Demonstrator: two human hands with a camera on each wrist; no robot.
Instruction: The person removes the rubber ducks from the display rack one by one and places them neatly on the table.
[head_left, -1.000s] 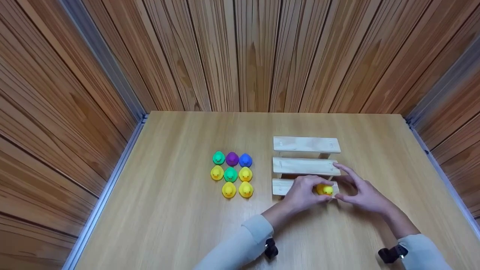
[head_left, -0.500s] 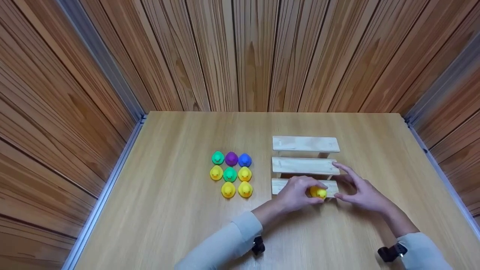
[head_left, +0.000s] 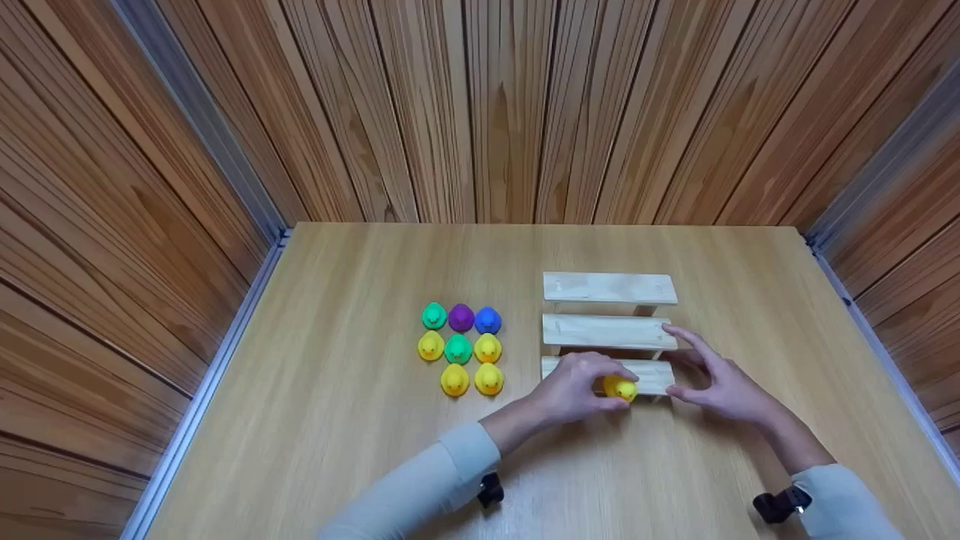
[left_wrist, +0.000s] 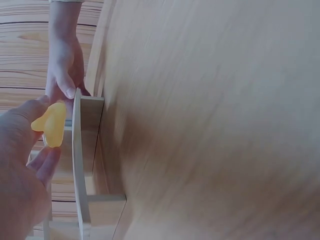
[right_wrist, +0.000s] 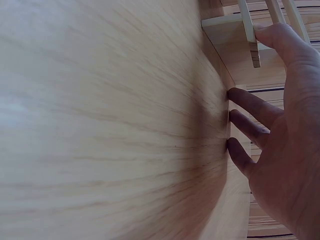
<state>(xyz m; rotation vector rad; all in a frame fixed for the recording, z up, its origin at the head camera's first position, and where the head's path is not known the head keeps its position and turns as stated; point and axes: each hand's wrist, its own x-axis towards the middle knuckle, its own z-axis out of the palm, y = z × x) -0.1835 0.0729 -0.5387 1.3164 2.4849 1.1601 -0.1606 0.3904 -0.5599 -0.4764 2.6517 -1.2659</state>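
My left hand (head_left: 576, 388) pinches a yellow rubber duck (head_left: 621, 388) between thumb and fingers, right at the lowest front board (head_left: 654, 376) of a three-step wooden rack. In the left wrist view the duck (left_wrist: 55, 125) shows side-on, close over that board's top face. My right hand (head_left: 721, 388) is at the rack's right end, fingers spread. Its thumb touches the end of the front board and a fingertip reaches the middle board (head_left: 600, 331). In the right wrist view the thumb lies against the board edge, and the other fingers (right_wrist: 242, 156) extend toward the tabletop.
Left of the rack, several rubber ducks stand grouped in three rows: green (head_left: 433, 316), purple (head_left: 461, 317) and blue (head_left: 487, 320) at the back, yellow ones (head_left: 454, 380) and another green (head_left: 458, 349) nearer. The rack's top board (head_left: 609, 288) is rearmost. Wood-panelled walls (head_left: 502, 112) enclose the table.
My left hand has slid left along the front board with the yellow duck, from its right end toward the middle. My right hand has stayed at the rack's right end.
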